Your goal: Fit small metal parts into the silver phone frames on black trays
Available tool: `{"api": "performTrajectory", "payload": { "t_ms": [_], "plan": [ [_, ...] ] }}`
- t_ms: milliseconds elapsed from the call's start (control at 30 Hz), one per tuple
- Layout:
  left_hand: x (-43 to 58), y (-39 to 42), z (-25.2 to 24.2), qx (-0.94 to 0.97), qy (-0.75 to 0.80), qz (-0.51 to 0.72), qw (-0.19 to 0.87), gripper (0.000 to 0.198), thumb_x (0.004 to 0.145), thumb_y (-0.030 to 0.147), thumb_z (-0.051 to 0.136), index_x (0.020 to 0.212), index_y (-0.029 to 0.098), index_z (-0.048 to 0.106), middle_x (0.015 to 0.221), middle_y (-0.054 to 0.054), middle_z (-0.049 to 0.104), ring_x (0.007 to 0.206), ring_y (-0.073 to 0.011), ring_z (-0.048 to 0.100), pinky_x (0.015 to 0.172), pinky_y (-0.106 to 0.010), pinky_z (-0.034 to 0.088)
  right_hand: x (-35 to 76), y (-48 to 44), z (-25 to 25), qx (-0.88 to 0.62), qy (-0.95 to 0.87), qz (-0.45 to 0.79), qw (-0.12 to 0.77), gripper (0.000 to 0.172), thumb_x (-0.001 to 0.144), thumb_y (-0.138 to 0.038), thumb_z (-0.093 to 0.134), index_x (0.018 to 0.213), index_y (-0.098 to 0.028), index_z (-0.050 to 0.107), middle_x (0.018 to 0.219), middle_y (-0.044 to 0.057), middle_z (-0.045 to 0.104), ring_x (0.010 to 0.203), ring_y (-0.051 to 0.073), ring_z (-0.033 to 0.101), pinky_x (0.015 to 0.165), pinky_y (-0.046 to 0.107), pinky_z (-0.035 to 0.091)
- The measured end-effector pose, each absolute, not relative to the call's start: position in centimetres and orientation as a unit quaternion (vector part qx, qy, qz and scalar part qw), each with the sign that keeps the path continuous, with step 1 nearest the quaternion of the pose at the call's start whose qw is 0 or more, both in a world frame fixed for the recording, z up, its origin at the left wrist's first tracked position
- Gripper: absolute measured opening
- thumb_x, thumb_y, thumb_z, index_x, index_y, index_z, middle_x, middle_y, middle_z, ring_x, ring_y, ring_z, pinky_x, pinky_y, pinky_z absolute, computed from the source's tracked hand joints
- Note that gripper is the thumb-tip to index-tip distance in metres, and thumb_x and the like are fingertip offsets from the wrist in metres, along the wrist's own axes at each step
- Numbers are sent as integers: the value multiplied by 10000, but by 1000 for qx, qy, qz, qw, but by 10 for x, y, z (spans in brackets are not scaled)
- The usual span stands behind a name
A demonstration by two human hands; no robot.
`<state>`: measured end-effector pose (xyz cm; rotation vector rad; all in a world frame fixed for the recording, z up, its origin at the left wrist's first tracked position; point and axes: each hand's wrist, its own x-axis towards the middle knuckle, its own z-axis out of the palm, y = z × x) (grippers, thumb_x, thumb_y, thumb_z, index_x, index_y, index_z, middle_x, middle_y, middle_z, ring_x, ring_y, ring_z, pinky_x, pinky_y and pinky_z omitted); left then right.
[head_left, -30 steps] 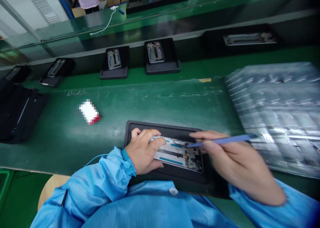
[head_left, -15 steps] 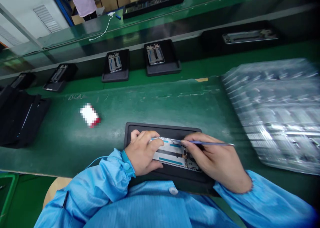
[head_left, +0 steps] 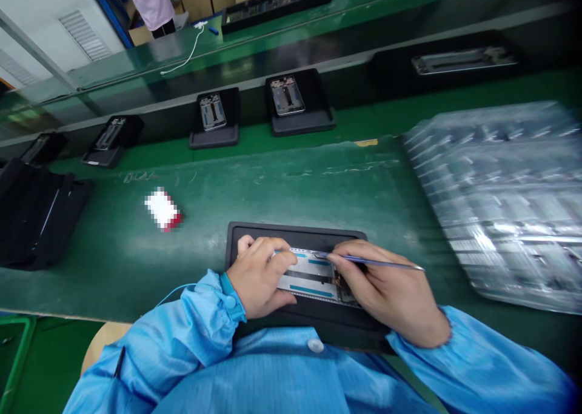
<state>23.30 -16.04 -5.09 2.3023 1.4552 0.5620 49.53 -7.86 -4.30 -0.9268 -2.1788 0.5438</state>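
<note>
A phone frame [head_left: 311, 276] with blue strips lies in a black tray [head_left: 295, 233] at the near edge of the green bench. My left hand [head_left: 259, 276] rests on the frame's left end, fingers curled over it and pressing it down. My right hand [head_left: 386, 293] grips thin tweezers [head_left: 382, 262] like a pen, their tip touching the frame's upper edge near its middle. My right hand hides the frame's right end.
A stack of clear plastic blister trays [head_left: 504, 202] fills the right side. A small white and red item [head_left: 162, 209] lies to the left. Black holders [head_left: 36, 211] stand at far left. Several black trays with phone frames [head_left: 285, 102] sit on the belt behind.
My right hand drew in from the right toward the frame and settled, bringing the tweezers' tip onto the frame's upper edge. My left hand kept its hold.
</note>
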Motion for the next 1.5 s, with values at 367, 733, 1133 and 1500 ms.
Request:
{"api": "performTrajectory", "payload": {
  "t_ms": [367,733,1133,1500],
  "plan": [
    [232,-160,-50,818,509,207,171,726,842,482,975,1414,234,603,1447,-182,695,1238,-366,686,1025,-533,407,489,-83,-50,-317,-854,155,383,78,1061,-176,698,1060,-245,733,964,29,837,828,196,809,833,309,646],
    [235,-161,-49,810,526,191,175,759,816,482,1007,1415,251,603,1443,-150,697,1254,-355,674,1049,-517,391,492,-78,-49,-347,-839,215,361,116,1095,-289,672,1018,-247,746,915,20,816,799,196,791,779,307,613],
    [235,-161,-48,810,521,199,180,743,827,468,999,1414,248,601,1429,-148,699,1246,-345,676,1037,-510,389,491,-81,-52,-326,-846,195,373,50,1065,-246,701,1037,-253,741,950,25,826,815,192,797,781,304,631],
    [239,-198,-47,840,499,170,132,525,915,701,836,1169,255,721,1249,-93,773,1277,-337,633,1032,-545,390,514,48,19,-508,-829,6,235,332,1128,-298,468,1269,-217,758,1354,168,752,1333,328,709,1205,521,552]
  ]
}}
